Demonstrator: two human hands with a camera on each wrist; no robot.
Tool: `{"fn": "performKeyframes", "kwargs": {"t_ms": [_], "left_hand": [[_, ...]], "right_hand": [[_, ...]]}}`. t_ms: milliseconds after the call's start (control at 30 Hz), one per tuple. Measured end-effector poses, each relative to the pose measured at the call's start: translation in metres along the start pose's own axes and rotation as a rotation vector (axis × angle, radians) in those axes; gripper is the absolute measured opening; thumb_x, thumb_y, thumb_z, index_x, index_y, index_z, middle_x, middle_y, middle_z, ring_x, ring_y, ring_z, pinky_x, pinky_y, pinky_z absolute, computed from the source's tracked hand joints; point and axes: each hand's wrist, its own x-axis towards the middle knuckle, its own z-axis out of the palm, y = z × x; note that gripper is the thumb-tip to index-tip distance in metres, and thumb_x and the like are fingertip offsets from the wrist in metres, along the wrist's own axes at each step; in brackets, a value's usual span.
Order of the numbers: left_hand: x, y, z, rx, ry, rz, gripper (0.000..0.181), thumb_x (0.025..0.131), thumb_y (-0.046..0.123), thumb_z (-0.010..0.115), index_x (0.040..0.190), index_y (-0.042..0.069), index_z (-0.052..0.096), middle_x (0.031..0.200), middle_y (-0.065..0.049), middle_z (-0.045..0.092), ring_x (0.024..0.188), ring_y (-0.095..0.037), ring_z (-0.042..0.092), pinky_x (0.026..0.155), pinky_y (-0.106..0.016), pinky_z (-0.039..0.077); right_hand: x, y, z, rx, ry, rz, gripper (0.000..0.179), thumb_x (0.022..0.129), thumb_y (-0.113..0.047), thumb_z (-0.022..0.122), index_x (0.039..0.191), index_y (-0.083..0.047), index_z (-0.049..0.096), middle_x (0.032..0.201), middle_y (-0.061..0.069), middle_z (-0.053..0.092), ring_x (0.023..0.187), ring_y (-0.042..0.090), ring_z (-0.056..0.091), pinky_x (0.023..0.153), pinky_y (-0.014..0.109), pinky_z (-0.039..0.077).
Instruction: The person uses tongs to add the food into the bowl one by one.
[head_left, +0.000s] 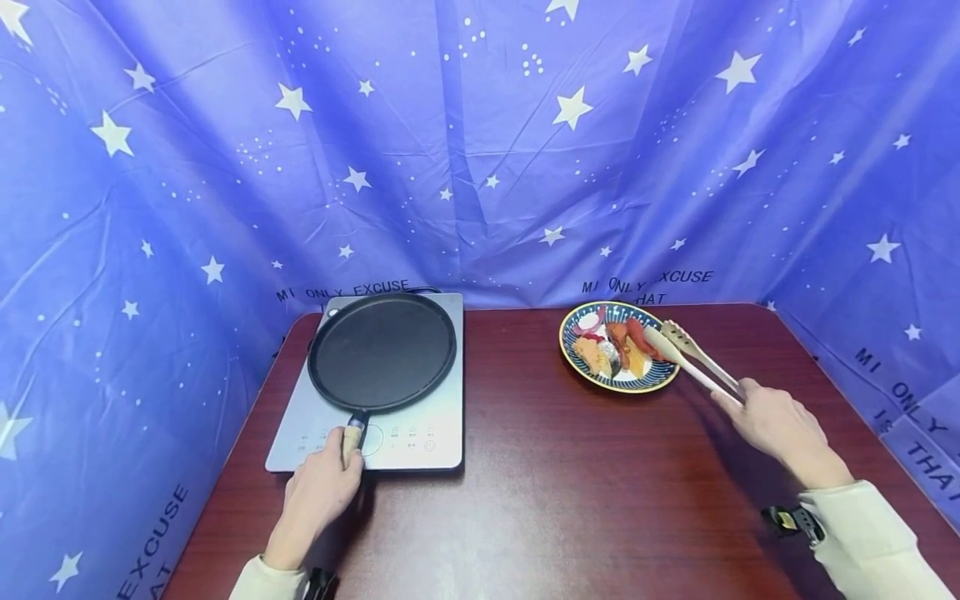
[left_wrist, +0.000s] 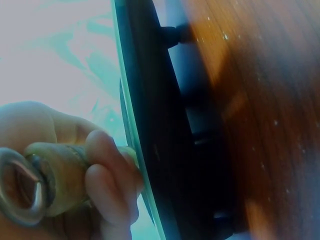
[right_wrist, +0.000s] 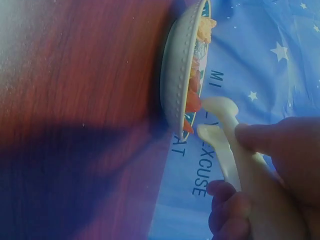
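Note:
My left hand (head_left: 324,486) grips the wooden handle (left_wrist: 62,170) of a flat black frying pan (head_left: 382,352), which sits on a silver induction cooktop (head_left: 442,425). A metal ring (left_wrist: 22,187) at the handle's end shows in the left wrist view. On the right, my right hand (head_left: 780,427) holds pale tongs (head_left: 705,371) whose two arms are spread apart. Their tips reach the right rim of a blue-patterned plate (head_left: 633,385), close to a red food piece (head_left: 642,335). No food shows clearly between the tips.
Other food pieces lie on the plate, among them an orange one (head_left: 588,353) and a pink-and-white one (head_left: 588,322). Dark red wooden table (head_left: 540,483) stretches between cooktop and plate. A blue star-printed curtain (head_left: 480,167) hangs behind and at both sides.

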Motion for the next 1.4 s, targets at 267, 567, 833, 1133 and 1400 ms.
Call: {"fn": "performKeyframes", "kwargs": {"t_ms": [267, 567, 833, 1133, 1400], "left_hand": [[0.000, 0.000, -0.001, -0.007, 0.007, 0.000, 0.038, 0.089, 0.026, 0.050, 0.121, 0.007, 0.048, 0.070, -0.014, 0.058, 0.058, -0.030, 0.056, 0.048, -0.044, 0.039], [-0.001, 0.000, -0.001, -0.001, 0.012, 0.000, 0.036, 0.088, 0.026, 0.050, 0.119, 0.007, 0.049, 0.068, -0.013, 0.056, 0.058, -0.029, 0.055, 0.048, -0.043, 0.038], [0.000, 0.000, 0.000, -0.006, 0.009, -0.001, 0.035, 0.089, 0.027, 0.050, 0.118, 0.008, 0.049, 0.068, -0.012, 0.056, 0.057, -0.029, 0.054, 0.047, -0.042, 0.037], [-0.002, 0.001, -0.002, -0.007, -0.002, 0.002, 0.037, 0.089, 0.025, 0.050, 0.121, 0.006, 0.048, 0.068, -0.011, 0.055, 0.057, -0.028, 0.054, 0.048, -0.043, 0.038], [-0.002, 0.001, -0.003, -0.007, -0.005, 0.005, 0.037, 0.089, 0.026, 0.050, 0.119, 0.005, 0.048, 0.068, -0.012, 0.055, 0.058, -0.029, 0.054, 0.048, -0.044, 0.038]], "right_hand": [[0.005, -0.004, -0.003, -0.064, 0.018, -0.091, 0.051, 0.093, -0.047, 0.050, 0.097, 0.004, 0.052, 0.067, 0.022, 0.055, 0.059, 0.043, 0.055, 0.046, 0.053, 0.038], [0.010, -0.007, -0.006, -0.131, 0.030, -0.104, 0.045, 0.091, -0.041, 0.056, 0.094, 0.004, 0.051, 0.068, 0.021, 0.054, 0.058, 0.044, 0.054, 0.047, 0.053, 0.040], [0.015, -0.011, -0.006, -0.174, 0.039, -0.148, 0.041, 0.092, -0.036, 0.056, 0.080, 0.003, 0.051, 0.060, 0.019, 0.051, 0.050, 0.042, 0.052, 0.043, 0.053, 0.039], [0.010, -0.012, -0.010, -0.118, 0.021, -0.156, 0.043, 0.095, -0.040, 0.051, 0.071, -0.003, 0.052, 0.058, 0.016, 0.051, 0.049, 0.039, 0.051, 0.043, 0.053, 0.038], [0.011, -0.006, -0.012, -0.080, 0.008, -0.159, 0.044, 0.096, -0.041, 0.048, 0.076, -0.003, 0.057, 0.060, 0.015, 0.052, 0.054, 0.041, 0.054, 0.045, 0.053, 0.037]]}}
